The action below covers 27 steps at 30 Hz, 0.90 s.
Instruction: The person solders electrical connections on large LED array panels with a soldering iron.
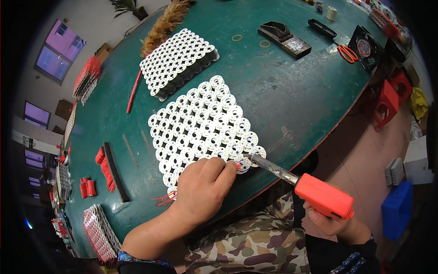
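Red wires (165,198) are pinched by the left hand (200,188) over a white disc panel (195,132), the right hand (325,223) gripping an orange-red soldering iron (321,194).

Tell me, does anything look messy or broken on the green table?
The green tabletop looks worn: pale scuffs show right of the white round boards, as if scraped. Two thin rubber bands lie loose near the black tray. Nothing looks clearly spilled or broken.
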Tool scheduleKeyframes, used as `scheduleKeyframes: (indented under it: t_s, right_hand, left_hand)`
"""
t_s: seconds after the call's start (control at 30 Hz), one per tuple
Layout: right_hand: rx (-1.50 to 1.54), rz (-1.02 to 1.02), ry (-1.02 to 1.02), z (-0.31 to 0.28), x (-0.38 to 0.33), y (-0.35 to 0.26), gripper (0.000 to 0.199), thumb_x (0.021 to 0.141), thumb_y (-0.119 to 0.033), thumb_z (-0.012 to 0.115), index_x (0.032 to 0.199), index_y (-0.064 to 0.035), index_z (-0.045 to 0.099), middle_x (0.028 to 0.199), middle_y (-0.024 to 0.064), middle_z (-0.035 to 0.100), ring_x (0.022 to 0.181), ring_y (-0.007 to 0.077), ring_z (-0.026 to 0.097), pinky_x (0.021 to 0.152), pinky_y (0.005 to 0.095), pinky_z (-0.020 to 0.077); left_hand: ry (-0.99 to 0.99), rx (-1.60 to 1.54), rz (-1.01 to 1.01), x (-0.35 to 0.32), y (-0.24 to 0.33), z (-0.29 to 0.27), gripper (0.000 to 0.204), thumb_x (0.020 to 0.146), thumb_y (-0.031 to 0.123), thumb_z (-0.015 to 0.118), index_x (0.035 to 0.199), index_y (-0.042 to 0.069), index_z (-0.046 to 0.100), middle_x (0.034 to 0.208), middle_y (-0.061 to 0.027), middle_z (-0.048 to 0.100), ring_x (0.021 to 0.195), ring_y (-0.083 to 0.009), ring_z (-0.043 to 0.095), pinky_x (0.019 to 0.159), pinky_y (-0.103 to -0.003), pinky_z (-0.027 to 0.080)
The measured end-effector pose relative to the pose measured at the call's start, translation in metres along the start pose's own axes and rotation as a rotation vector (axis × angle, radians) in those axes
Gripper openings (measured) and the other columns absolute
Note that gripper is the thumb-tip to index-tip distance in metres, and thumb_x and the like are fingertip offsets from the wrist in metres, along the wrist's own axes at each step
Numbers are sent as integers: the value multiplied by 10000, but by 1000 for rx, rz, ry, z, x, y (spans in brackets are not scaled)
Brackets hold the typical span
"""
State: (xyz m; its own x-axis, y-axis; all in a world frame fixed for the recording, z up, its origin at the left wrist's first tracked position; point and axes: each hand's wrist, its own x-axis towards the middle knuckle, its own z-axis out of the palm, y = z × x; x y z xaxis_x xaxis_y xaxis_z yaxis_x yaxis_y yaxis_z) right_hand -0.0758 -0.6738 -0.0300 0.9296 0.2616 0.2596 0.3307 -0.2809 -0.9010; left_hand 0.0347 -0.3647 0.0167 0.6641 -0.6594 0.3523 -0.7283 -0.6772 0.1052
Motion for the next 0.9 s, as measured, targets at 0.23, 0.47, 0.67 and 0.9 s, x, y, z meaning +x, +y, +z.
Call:
scheduleKeyframes:
  t_s: [0.23,0.47,0.67,0.9]
  right_hand:
    - [-83,-192,-57,1,18,-3,545,763,-71,762,1251,65,561,1033,177,709,813,315,720,743,388,577]
    - [1,-164,4,6,22,-2,565,748,-34,758,1266,76,559,917,166,715,709,303,694,635,367,549]
    - [-58,-148,-19,3,27,-12,584,738,-23,770,1274,74,557,849,153,705,642,279,662,581,351,518]
    - [-72,-220,34,6,30,-14,606,717,-5,774,1283,46,563,885,151,708,644,289,663,579,353,514]
  left_hand:
    - [-29,13,14,1,-2,1,235,794,115,661,1024,65,665,832,-41,557,711,-214,586,599,-364,464]
    - [-76,14,6,3,-1,0,239,799,110,659,1031,54,660,850,-53,558,716,-222,586,593,-368,469]
    - [-77,3,-10,7,2,-2,245,763,68,666,1007,45,671,828,-60,565,710,-234,593,595,-375,475]
    - [-101,21,-35,8,5,-3,280,734,32,668,1013,49,684,822,-62,573,708,-245,602,605,-384,483]
